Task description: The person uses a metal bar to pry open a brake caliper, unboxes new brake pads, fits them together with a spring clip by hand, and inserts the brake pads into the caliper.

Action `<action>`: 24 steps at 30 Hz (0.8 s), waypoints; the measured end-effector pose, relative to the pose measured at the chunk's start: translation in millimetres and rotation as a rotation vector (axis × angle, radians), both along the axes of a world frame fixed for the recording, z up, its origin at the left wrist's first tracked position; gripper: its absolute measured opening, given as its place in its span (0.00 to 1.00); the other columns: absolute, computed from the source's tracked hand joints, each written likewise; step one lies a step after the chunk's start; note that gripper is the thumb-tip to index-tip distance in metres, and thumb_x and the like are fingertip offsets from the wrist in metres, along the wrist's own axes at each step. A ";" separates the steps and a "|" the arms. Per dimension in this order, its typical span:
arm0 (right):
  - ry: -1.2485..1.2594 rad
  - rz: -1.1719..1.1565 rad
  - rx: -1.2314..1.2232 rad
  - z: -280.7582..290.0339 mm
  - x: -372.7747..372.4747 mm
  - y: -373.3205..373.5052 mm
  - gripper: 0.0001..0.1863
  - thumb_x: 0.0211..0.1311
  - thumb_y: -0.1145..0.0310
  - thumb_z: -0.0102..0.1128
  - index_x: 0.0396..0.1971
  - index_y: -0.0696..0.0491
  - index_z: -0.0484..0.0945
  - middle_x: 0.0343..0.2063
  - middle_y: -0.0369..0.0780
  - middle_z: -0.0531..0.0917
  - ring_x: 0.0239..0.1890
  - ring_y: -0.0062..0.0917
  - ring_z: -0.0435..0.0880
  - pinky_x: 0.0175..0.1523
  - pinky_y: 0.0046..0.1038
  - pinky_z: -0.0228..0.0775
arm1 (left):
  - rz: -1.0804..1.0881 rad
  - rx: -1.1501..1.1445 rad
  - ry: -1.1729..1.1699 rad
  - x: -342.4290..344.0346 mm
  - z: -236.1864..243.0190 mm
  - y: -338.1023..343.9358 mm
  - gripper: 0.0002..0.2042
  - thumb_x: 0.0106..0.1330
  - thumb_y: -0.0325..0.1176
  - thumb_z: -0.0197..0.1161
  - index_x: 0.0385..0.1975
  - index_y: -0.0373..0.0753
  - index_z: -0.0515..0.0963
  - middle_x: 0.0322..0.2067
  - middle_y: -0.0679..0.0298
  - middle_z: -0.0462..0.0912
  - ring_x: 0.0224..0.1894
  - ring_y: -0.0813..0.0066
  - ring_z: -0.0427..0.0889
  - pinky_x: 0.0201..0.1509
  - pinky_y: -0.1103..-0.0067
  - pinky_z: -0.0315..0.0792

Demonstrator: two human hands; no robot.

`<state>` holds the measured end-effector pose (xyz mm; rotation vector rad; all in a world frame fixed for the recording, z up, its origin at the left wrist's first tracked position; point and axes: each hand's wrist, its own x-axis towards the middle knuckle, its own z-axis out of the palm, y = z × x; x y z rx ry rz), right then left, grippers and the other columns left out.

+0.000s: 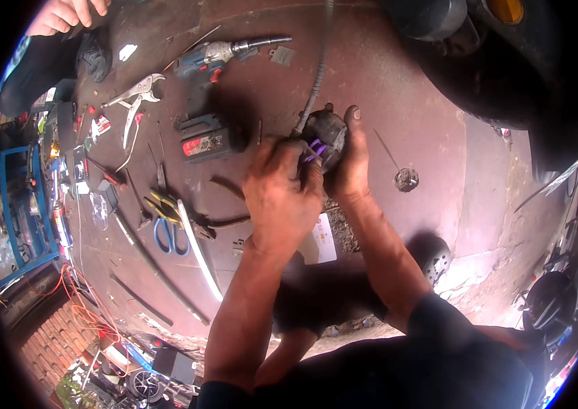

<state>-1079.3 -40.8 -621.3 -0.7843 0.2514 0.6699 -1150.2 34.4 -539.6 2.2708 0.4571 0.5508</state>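
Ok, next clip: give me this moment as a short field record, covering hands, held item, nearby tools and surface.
left hand: closed around the near side of a dark round part, fingers at its purple connector
right hand: cupping the far side of the part, thumb up along it
held item: dark round part with purple connector and a grey ribbed cable leading away
nearby tools: cordless drill, locking pliers, blue-handled scissors
surface: reddish-brown floor
other person: a hand at the top left
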 end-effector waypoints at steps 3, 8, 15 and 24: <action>0.033 0.001 0.080 2.9 -2.7 -5.4 0.34 0.63 0.35 0.45 0.41 0.55 0.75 0.34 0.41 0.81 0.37 0.29 0.80 0.46 0.30 0.74 | -0.031 -0.091 -0.058 -2.1 -7.7 1.1 0.08 0.49 0.22 0.65 0.28 0.36 0.74 0.29 0.56 0.76 0.29 0.54 0.78 0.33 0.64 0.71; 0.086 -0.027 0.267 5.9 7.1 -1.8 0.29 0.62 0.40 0.48 0.43 0.55 0.74 0.36 0.43 0.81 0.37 0.32 0.80 0.46 0.33 0.74 | -0.015 -0.001 -0.172 -5.6 -11.2 -3.6 0.09 0.50 0.21 0.65 0.31 0.36 0.76 0.31 0.56 0.77 0.28 0.57 0.78 0.32 0.69 0.72; 0.209 -0.106 0.172 -8.6 6.7 -19.0 0.29 0.65 0.43 0.43 0.45 0.56 0.74 0.37 0.44 0.80 0.40 0.36 0.80 0.47 0.39 0.74 | 0.208 -0.531 -0.021 -39.0 6.7 34.2 0.08 0.53 0.23 0.67 0.32 0.31 0.77 0.30 0.62 0.78 0.28 0.82 0.73 0.32 0.84 0.67; 0.217 -0.084 0.140 -3.0 7.4 -9.1 0.31 0.64 0.40 0.40 0.43 0.55 0.75 0.36 0.45 0.80 0.39 0.38 0.80 0.47 0.42 0.75 | 0.232 -0.493 -0.042 -54.3 -30.7 33.5 0.05 0.56 0.24 0.64 0.28 0.29 0.79 0.25 0.64 0.78 0.27 0.83 0.72 0.32 0.81 0.68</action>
